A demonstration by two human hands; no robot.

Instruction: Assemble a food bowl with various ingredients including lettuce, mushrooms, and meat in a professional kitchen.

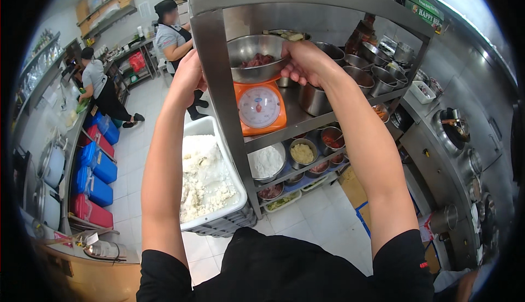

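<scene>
A steel bowl (pixel 257 73) with dark red pieces of meat (pixel 258 61) in it is at an orange dial scale (pixel 261 108) on the steel shelf; whether its base rests on the pan I cannot tell. My right hand (pixel 304 64) is closed on the bowl's right rim, fingers curled under it. Left of the shelf's upright post (pixel 219 83), my left hand (pixel 188 75) is raised with its fingers bent. The post hides their tips and whatever they grip.
Several steel pots (pixel 314 100) crowd the shelf beside the scale. Below stand a bowl of white powder (pixel 268 161) and more filled containers. A white tub (pixel 239 195) of crumbly white food is left of the post. Two people (pixel 170 39) stand at the far left. A steel counter (pixel 437 154) runs along the right.
</scene>
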